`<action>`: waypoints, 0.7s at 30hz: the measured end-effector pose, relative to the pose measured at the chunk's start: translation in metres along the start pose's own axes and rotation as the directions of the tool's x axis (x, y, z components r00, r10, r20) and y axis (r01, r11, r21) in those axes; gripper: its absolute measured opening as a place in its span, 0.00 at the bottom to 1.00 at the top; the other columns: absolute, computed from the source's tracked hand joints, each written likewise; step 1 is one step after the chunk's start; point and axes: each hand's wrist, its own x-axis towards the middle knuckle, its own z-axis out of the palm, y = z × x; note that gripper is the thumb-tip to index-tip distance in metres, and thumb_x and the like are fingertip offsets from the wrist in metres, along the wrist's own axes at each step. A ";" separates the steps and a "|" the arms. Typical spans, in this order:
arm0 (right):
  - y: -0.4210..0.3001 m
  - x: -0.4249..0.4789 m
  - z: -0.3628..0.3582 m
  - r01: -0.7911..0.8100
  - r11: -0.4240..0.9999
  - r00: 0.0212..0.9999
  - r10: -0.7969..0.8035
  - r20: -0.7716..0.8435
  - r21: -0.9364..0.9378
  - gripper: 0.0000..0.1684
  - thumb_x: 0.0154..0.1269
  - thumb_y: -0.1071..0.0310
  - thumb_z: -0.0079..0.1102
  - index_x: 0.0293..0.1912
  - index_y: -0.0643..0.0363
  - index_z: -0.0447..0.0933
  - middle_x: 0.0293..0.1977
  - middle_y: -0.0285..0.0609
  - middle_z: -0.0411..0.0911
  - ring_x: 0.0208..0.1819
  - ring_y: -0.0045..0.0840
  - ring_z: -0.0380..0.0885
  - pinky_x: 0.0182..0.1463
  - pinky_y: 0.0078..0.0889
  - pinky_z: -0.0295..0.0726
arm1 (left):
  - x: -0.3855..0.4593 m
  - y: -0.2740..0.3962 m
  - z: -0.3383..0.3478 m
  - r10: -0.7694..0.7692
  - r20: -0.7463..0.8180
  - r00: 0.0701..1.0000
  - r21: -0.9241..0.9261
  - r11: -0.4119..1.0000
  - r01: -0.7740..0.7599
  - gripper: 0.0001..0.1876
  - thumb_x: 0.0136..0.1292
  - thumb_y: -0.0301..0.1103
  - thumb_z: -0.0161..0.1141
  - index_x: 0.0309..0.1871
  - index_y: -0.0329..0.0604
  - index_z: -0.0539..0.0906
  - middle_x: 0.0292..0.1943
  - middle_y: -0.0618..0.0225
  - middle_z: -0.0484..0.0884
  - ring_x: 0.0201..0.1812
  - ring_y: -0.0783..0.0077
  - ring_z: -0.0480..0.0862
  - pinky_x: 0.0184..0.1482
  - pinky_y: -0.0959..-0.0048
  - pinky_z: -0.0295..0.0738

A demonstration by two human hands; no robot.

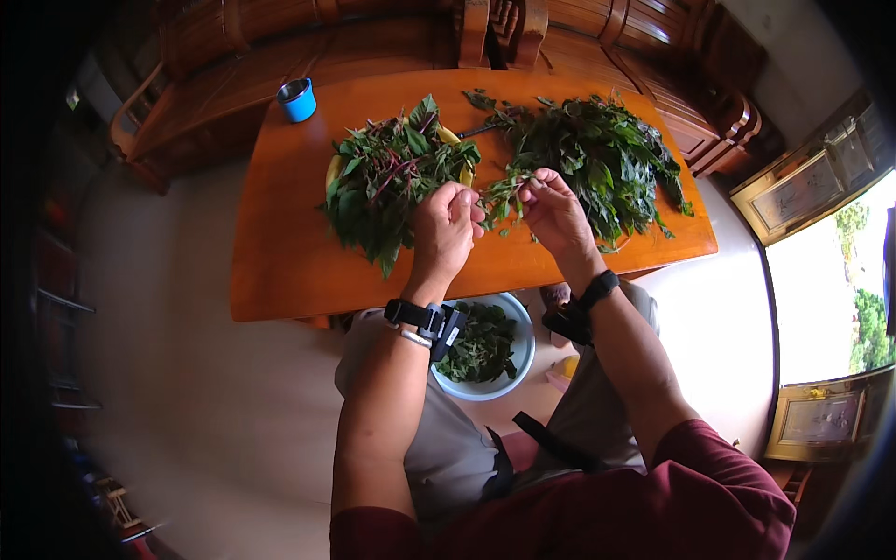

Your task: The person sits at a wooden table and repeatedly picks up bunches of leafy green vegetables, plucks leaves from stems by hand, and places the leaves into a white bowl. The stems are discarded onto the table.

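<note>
My right hand (556, 210) pinches a small sprig of leafy greens (505, 194) between thumb and fingers, above the wooden table (280, 259). Beside it on the left, my left hand (450, 227) has its fingers curled; whether something small is between them is hidden. A pile of leafy greens with reddish stems (378, 168) overflows a yellow-rimmed container (449, 135) just beyond my left hand. On the right half of the table lies a larger heap of dark leafy greens (602, 161). Below the table edge, between my legs, a light blue plastic basin (523, 350) holds picked leaves (483, 343).
A blue cup (299, 101) stands at the table's far left corner. Carved wooden benches (392, 49) line the far side. A dark, thin object (477, 131) lies between the two piles. Beside my right leg is a pink container (558, 378) with something yellow. An open doorway is at right.
</note>
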 end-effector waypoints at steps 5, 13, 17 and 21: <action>0.001 0.009 0.015 -0.004 1.000 0.998 0.005 0.055 -0.023 0.05 0.74 0.76 0.56 0.44 0.55 0.77 0.40 0.40 0.82 0.42 0.26 0.81 0.45 0.31 0.80 | 0.003 -0.001 -0.004 0.013 -0.014 1.000 0.016 1.000 -0.012 0.15 0.80 0.40 0.49 0.42 0.37 0.80 0.29 0.68 0.83 0.24 0.81 0.82 0.21 0.83 0.73; 0.014 -0.004 0.003 0.002 0.997 1.000 -0.005 -0.029 -0.074 0.05 0.73 0.79 0.55 0.44 0.58 0.77 0.36 0.37 0.79 0.39 0.24 0.78 0.43 0.29 0.78 | 0.002 -0.002 -0.003 0.072 -0.111 0.991 -0.030 0.997 -0.076 0.16 0.81 0.44 0.48 0.46 0.39 0.76 0.35 0.65 0.83 0.26 0.80 0.83 0.20 0.82 0.75; 0.002 0.000 0.015 0.016 0.992 0.999 -0.020 -0.030 -0.122 0.06 0.72 0.80 0.55 0.44 0.59 0.76 0.37 0.40 0.80 0.39 0.25 0.80 0.41 0.29 0.79 | 0.010 -0.019 -0.007 0.165 -0.141 0.976 0.082 0.985 -0.155 0.15 0.80 0.43 0.49 0.49 0.38 0.77 0.38 0.66 0.83 0.32 0.79 0.84 0.21 0.81 0.76; -0.009 0.000 0.028 0.050 0.984 0.999 -0.050 0.007 -0.172 0.06 0.72 0.80 0.56 0.44 0.59 0.77 0.39 0.42 0.82 0.37 0.25 0.80 0.40 0.27 0.78 | 0.011 -0.024 -0.002 0.351 -0.233 0.907 0.240 0.925 -0.296 0.14 0.80 0.38 0.51 0.49 0.34 0.79 0.36 0.61 0.84 0.36 0.64 0.84 0.41 0.64 0.79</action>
